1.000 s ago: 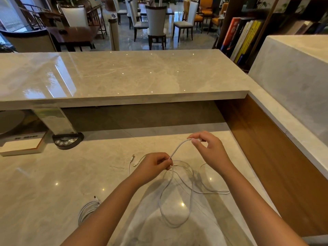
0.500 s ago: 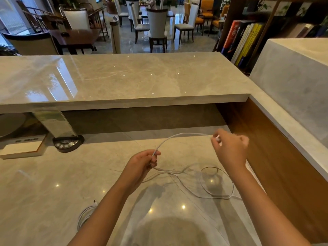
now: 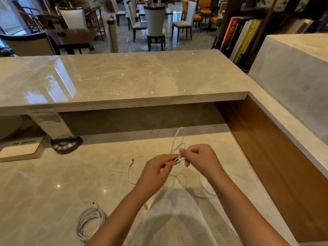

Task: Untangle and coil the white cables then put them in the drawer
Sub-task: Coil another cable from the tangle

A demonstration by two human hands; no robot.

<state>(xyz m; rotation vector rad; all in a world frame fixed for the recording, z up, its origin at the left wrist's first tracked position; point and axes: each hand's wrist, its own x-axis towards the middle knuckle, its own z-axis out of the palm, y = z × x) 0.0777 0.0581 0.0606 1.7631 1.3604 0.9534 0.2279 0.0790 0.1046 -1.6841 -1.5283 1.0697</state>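
Note:
A thin white cable (image 3: 177,139) loops up above my two hands over the lower marble desk (image 3: 53,183). My left hand (image 3: 156,172) and my right hand (image 3: 198,159) meet at the middle and both pinch folded strands of it. The rest of the cable trails on the desk under my right forearm, and its free plug end (image 3: 131,161) lies to the left of my hands. A second white cable (image 3: 88,222) lies coiled on the desk near the front, beside my left forearm. No drawer is in view.
A raised marble counter (image 3: 124,82) overhangs the far side of the desk. A wooden side panel (image 3: 276,157) closes the right. A black button unit (image 3: 65,144) and a white box (image 3: 19,151) stand at the far left.
My right hand swung back left to meet my left hand, folding the stretched span of cable into an upright loop. More slack has been drawn up off the desk.

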